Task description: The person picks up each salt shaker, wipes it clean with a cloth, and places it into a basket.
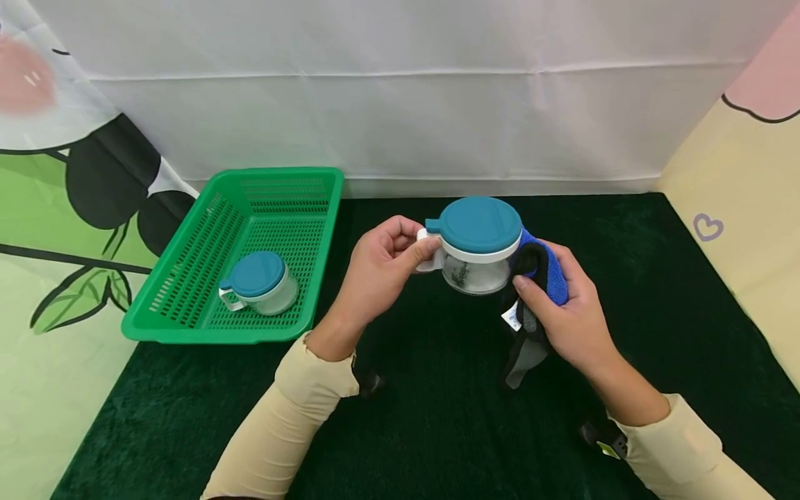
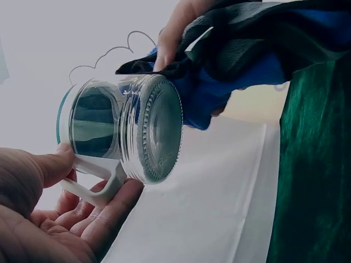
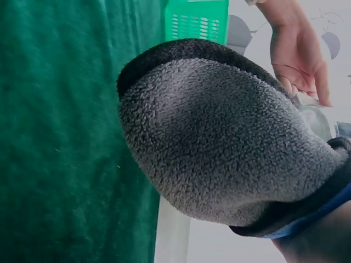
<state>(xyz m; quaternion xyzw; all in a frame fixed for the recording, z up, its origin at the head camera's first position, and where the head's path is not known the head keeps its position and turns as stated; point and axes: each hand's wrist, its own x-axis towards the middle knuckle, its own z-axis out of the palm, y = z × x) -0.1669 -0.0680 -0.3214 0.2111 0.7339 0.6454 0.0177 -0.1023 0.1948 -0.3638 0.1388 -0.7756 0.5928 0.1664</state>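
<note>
Dark-green velvety cloth [image 1: 431,437] covers the table before me, and on its left stands a perforated green plastic basket [image 1: 219,336]. With my right hand [image 1: 578,326] I grip a blue, grey and black fleecy rag [image 3: 214,131], thumb on top, bunched against the right side of a teal-lidded glass seasoning jar [image 1: 478,253]. That jar is up off the table, my left hand [image 1: 382,267] pinching its white handle [image 2: 118,183] between thumb and fingers. A matching lidded jar [image 1: 262,278] sits upright in the basket. Smallest, a white label [image 1: 512,316] hangs from the rag.
</note>
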